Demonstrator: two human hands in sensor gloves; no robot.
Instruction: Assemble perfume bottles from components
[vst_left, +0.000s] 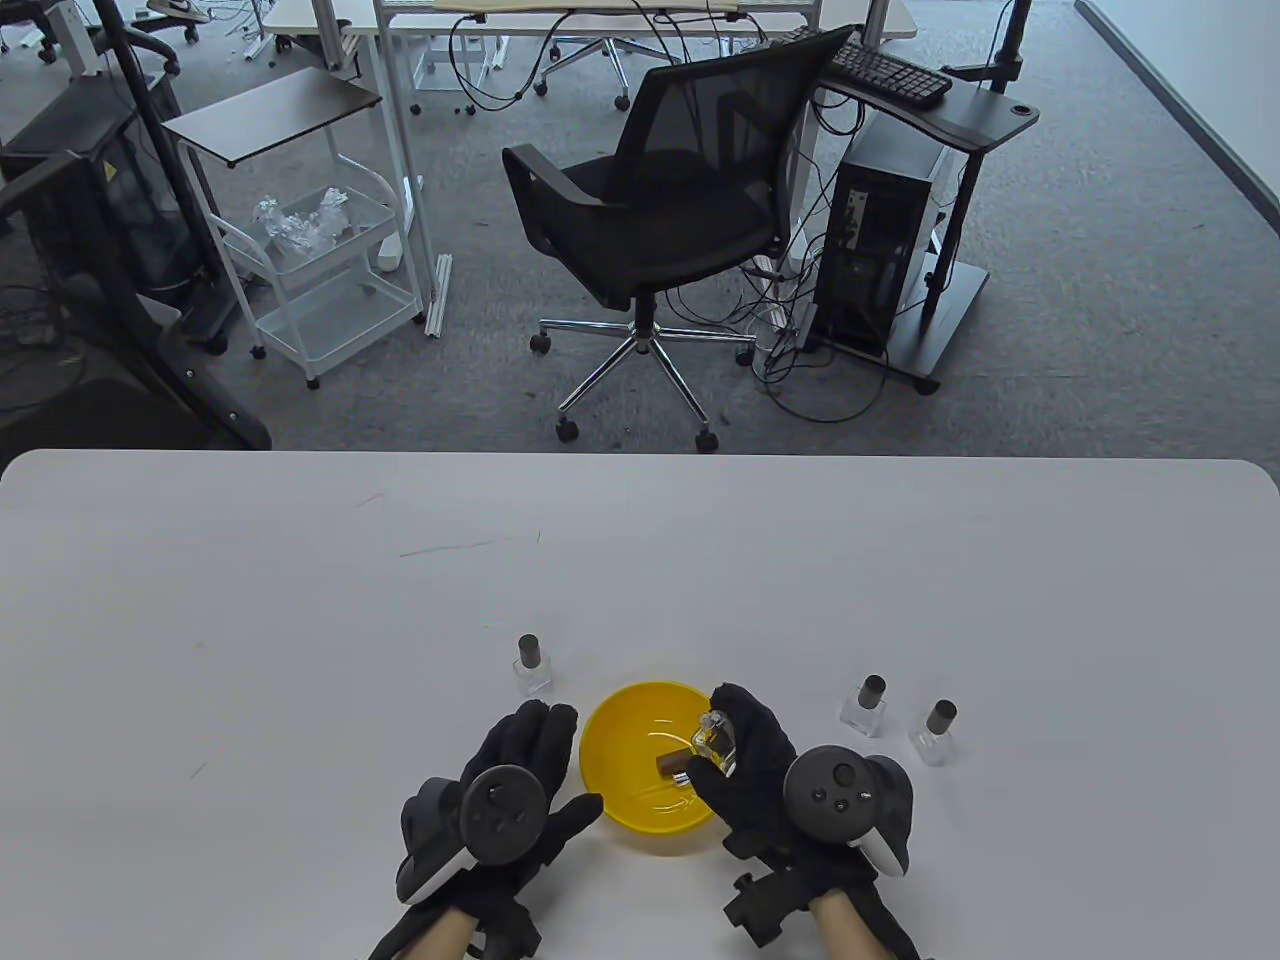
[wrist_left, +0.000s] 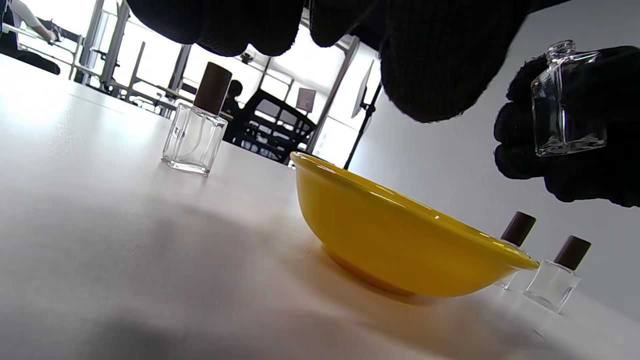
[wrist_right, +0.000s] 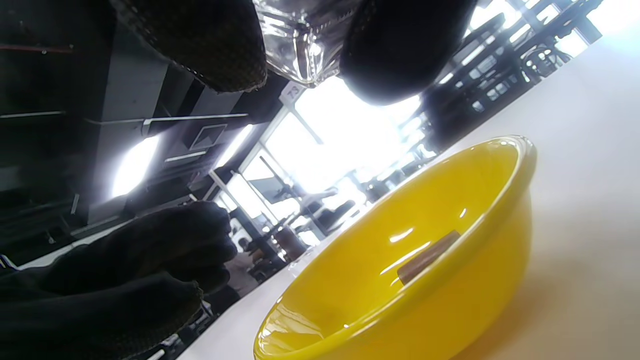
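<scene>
Uncapped bottle (vst_left: 716, 744), no legible label

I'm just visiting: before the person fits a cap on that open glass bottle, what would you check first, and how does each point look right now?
1. Uncapped bottle held firmly in the right hand: ok.
2. Bottle neck open, nothing on it: ok.
3. Brown cap waiting inside the yellow bowl: ok.
4. Left hand free to fetch the cap: ok, it holds nothing, beside the bowl.
5. Three capped bottles, one behind the bowl, clear of the hands: ok.
6. Spray pump attached under the cap: cannot tell.
</scene>
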